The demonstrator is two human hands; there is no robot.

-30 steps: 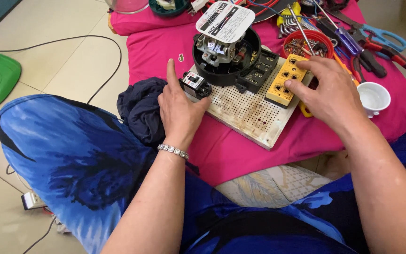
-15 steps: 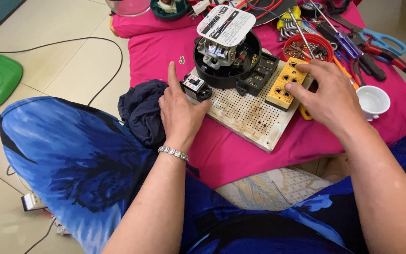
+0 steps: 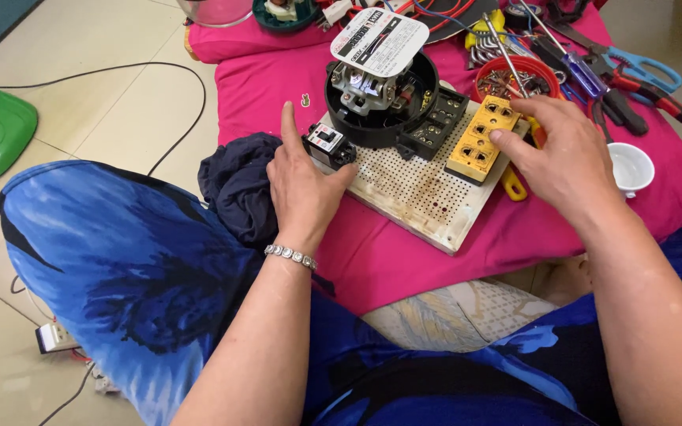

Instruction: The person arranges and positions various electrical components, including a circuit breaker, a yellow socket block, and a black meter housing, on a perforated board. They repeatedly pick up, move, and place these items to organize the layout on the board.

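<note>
The left hand (image 3: pixel 303 183) rests on the near-left corner of a white perforated mounting board (image 3: pixel 418 189) that lies tilted on a pink cushion (image 3: pixel 404 252). Its index finger points straight up, while the thumb and curled fingers close loosely around a small black circuit breaker (image 3: pixel 327 144) at the board's edge; whether they actually pinch it or only touch it is hard to tell from this angle. The right hand (image 3: pixel 566 158) lies half open, palm down, its fingertips touching the right side of a yellow terminal block (image 3: pixel 481 138) on the board, gripping nothing. Between the hands stands a round black electric meter (image 3: pixel 380 87) with its white dial plate tilted up. Beside the right hand sit a small white cup (image 3: pixel 630 168), a red bowl of screws (image 3: pixel 511 79) and screwdrivers and pliers (image 3: pixel 621 83).
</note>
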